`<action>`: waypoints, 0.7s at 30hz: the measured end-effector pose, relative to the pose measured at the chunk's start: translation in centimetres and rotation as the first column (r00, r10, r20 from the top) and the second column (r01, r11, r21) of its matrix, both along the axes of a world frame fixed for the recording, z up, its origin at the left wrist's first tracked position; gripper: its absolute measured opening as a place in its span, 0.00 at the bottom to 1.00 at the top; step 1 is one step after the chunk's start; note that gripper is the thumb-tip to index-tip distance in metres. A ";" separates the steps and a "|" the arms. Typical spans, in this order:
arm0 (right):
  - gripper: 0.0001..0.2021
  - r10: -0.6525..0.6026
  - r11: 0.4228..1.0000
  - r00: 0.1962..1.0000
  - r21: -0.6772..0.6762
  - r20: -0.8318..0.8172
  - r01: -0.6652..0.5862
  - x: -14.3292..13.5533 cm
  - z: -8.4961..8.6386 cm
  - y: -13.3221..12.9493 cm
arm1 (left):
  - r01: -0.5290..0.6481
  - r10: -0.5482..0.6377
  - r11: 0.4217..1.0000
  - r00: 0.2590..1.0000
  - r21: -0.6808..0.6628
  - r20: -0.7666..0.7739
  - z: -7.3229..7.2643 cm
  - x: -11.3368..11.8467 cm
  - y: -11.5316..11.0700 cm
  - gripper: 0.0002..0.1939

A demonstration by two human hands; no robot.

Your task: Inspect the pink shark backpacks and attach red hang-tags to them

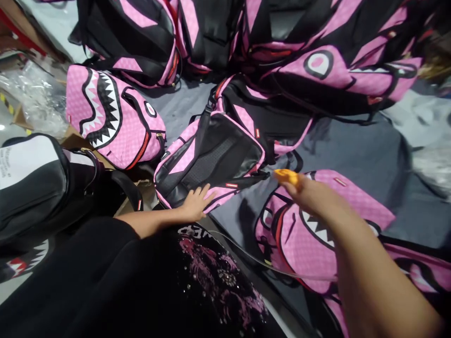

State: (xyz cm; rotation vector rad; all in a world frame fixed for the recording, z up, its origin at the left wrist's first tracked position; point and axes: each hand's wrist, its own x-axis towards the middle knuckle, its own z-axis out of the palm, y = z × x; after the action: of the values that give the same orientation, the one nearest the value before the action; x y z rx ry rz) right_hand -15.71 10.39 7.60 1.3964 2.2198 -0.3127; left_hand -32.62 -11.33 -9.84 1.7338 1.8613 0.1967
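A pink and black backpack (218, 155) lies in the middle with its strap side up. My left hand (198, 203) rests on its near edge, fingers spread. To the right, my right hand (294, 183) is closed around a small orange tool (287, 176), whose shape is blurred. It is held beside the end of the backpack's strap, above a pink backpack with a shark-mouth print (313, 234). Whether the tool touches the strap cannot be made out.
Several pink and black backpacks (211, 33) line the far side. Another shark-print backpack (116, 117) lies at the left, near a black and white bag (31, 178) and clear plastic wrapping (35, 94). Grey cloth (355, 145) covers the surface.
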 end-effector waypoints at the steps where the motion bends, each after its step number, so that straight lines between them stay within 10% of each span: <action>1: 0.20 -0.084 0.996 0.996 -0.018 0.013 0.084 0.8 0.6 -0.4 | -0.011 0.011 0.999 1.000 -0.033 0.000 0.0 0.7 0.1 0.50; 4: 0.22 -0.261 0.913 0.963 -0.338 -0.059 0.227 3.6 1.7 -2.4 | -0.207 0.218 0.976 0.945 -0.067 0.243 0.0 1.0 0.9 0.38; 8: 0.25 -0.435 0.886 0.893 -0.236 -0.117 0.400 7.1 0.9 -6.3 | -0.424 0.481 0.872 0.658 -0.243 0.579 -0.6 -2.1 2.4 0.23; 11: 0.27 -0.371 0.783 0.916 -0.582 -0.156 0.218 7.5 -0.4 -8.8 | -0.403 0.526 0.850 0.629 -0.338 0.573 -1.2 -3.9 3.6 0.19; 13: 0.27 -0.301 0.821 0.929 -0.554 -0.216 0.137 6.8 -0.8 -9.0 | -0.404 0.542 0.841 0.636 -0.361 0.550 -1.3 -3.5 3.8 0.19; 16: 0.27 -0.243 0.970 0.957 -0.068 -0.158 0.235 5.5 -0.9 -7.6 | -0.462 0.531 0.847 0.705 -0.265 0.470 -0.7 -0.8 3.4 0.20; 21: 0.23 -0.056 0.996 0.996 -0.075 -0.073 0.050 5.1 -0.9 -6.3 | -0.299 0.298 0.954 0.952 0.003 -0.067 0.3 3.3 2.4 0.32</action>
State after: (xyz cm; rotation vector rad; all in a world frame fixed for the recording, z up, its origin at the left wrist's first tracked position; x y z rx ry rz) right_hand -10.66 4.05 6.75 1.4282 2.2105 -0.4678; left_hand -29.27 -8.91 -9.51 1.4617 2.1664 0.2511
